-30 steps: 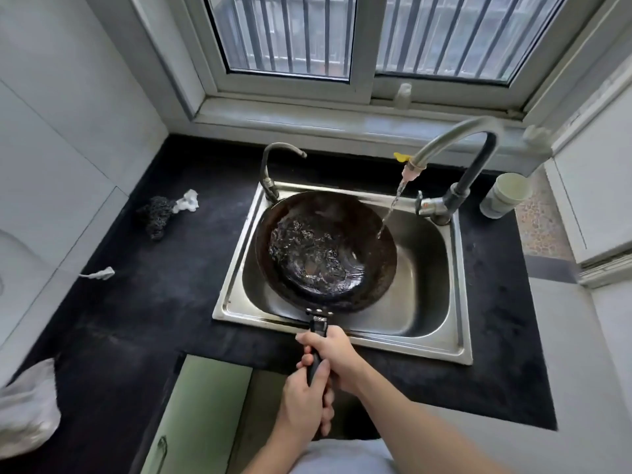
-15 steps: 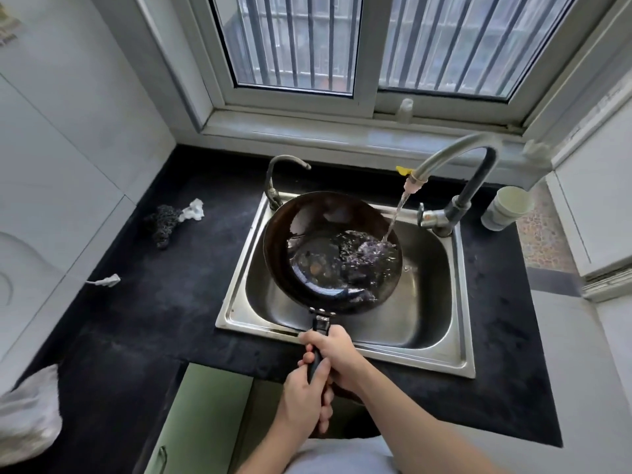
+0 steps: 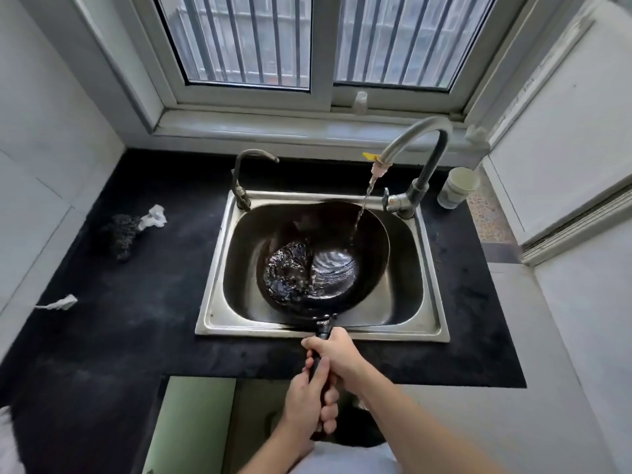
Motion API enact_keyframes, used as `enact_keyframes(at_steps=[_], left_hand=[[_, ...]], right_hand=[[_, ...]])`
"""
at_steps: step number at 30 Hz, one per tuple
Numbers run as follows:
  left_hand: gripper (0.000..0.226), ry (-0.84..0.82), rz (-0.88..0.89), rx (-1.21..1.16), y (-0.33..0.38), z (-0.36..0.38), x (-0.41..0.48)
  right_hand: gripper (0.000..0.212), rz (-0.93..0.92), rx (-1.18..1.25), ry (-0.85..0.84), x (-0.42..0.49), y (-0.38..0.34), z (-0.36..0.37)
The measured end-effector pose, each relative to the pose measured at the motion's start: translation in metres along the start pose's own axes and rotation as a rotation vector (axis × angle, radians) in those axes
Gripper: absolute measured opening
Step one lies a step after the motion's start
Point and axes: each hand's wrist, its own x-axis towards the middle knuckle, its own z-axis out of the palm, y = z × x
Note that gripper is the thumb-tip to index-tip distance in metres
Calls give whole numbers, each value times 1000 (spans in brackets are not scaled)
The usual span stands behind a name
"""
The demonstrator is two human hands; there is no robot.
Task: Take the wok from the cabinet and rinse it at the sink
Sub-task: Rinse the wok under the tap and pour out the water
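Observation:
A dark round wok (image 3: pixel 372 254) hangs over the steel sink (image 3: pixel 219 268), with water pooled and swirling in its bottom. Its black handle points toward me over the sink's front rim. My right hand (image 3: pixel 337 357) grips the handle close to the wok. My left hand (image 3: pixel 309 401) grips the same handle just behind it. A thin stream of water falls from the tall curved faucet (image 3: pixel 420 135) onto the wok's right inner wall.
A second small tap (image 3: pixel 244 176) stands at the sink's back left corner. A white cup (image 3: pixel 458 188) sits right of the faucet. On the black counter at left lie a dark scrubber (image 3: pixel 121 232) and white paper scraps (image 3: pixel 154 217). An open green cabinet door (image 3: pixel 191 425) is below.
The wok has shifted to the right in the sink and tilted, and the water inside has sloshed across the bottom. Both hands keep their grip on the handle.

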Motion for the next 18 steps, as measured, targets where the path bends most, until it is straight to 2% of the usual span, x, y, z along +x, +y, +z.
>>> enact_keyframes(at_steps=[5, 11, 18], left_hand=[[37, -17, 48, 55, 8, 2, 2], [36, 20, 121, 124, 15, -1, 3], [36, 24, 116, 146, 3, -3, 4]], right_hand=[[28, -20, -11, -1, -3, -8, -3], [16, -74, 35, -43, 6, -16, 1], [17, -111, 81, -113, 10, -1, -3]])
